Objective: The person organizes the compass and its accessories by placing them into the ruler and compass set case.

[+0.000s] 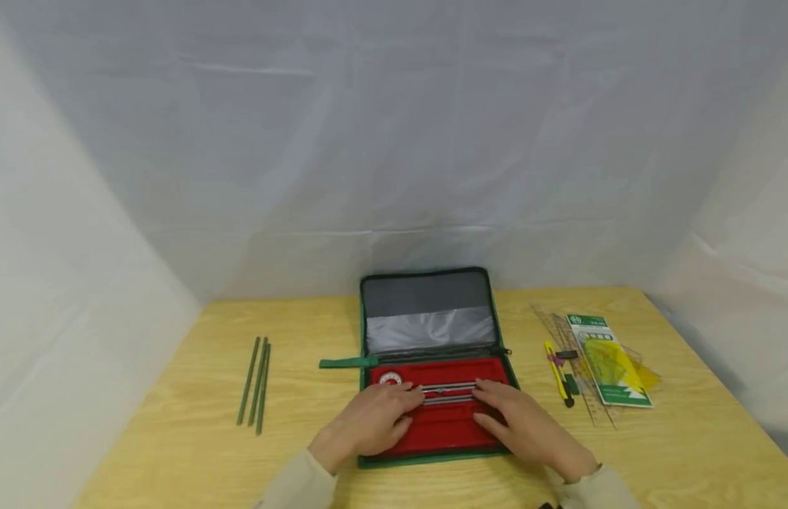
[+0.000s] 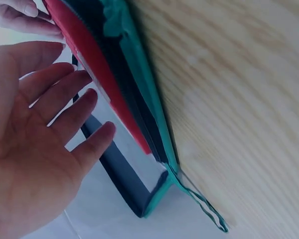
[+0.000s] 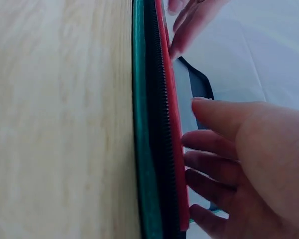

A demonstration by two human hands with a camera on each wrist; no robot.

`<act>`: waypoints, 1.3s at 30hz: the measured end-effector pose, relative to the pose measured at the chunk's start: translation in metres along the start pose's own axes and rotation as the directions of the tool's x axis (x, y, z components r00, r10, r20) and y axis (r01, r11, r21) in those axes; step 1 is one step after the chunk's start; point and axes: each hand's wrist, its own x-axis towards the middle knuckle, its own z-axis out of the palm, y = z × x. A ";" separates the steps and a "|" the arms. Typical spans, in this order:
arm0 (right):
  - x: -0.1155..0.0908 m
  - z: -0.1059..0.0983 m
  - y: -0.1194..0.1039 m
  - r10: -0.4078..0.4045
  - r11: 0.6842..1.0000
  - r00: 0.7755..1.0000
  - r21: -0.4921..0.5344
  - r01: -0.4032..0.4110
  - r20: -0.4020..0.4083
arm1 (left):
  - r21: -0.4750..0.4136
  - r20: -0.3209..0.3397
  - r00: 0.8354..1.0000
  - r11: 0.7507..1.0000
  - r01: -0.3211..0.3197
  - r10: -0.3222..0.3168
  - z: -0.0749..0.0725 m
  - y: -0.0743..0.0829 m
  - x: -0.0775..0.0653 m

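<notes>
A zippered green case (image 1: pixel 425 461) lies unfolded on the table with its grey lid (image 1: pixel 425 295) leaning up at the back. Its red tray (image 1: pixel 432 438) holds slim silver metal instruments (image 1: pixel 447 393), like drawing compasses, side by side across the middle. My left hand (image 1: pixel 376 417) rests its fingertips at their left end, fingers extended. At their right end lie the fingertips of my right hand (image 1: pixel 527 424), also extended. Both wrist views show the left palm (image 2: pixel 35 149) and right palm (image 3: pixel 269 164) over the tray with fingers spread. A round white dial-like piece (image 1: pixel 390 378) sits in the tray's upper left.
Three dark green pencils (image 1: pixel 253 382) lie on the wooden table (image 1: pixel 177 424) at left. On the right are a yellow utility knife (image 1: pixel 557 375), a dark eraser-like block (image 1: pixel 567 355), clear rulers (image 1: pixel 581 378) and a green-and-white packet (image 1: pixel 625 396) with yellow set squares. A green strap (image 1: pixel 343 363) sticks out leftward.
</notes>
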 end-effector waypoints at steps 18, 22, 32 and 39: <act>0.027 0.002 -0.005 -0.004 1.000 0.995 -0.016 0.003 -0.100 | -0.124 -0.161 0.939 0.950 0.288 -0.305 -0.006 -0.047 -0.041; 0.039 -0.001 -0.012 -0.022 0.999 0.995 -0.034 0.019 -0.093 | -0.129 -0.193 0.909 0.928 0.349 -0.369 -0.009 -0.060 -0.052; 0.060 0.004 -0.029 -0.077 0.996 0.995 -0.047 0.074 -0.070 | -0.182 -0.202 0.821 0.844 0.504 -0.534 -0.013 -0.080 -0.087; 0.068 0.010 -0.040 -0.098 0.995 0.994 -0.020 0.097 -0.052 | -0.142 -0.252 0.755 0.795 0.590 -0.606 -0.019 -0.089 -0.114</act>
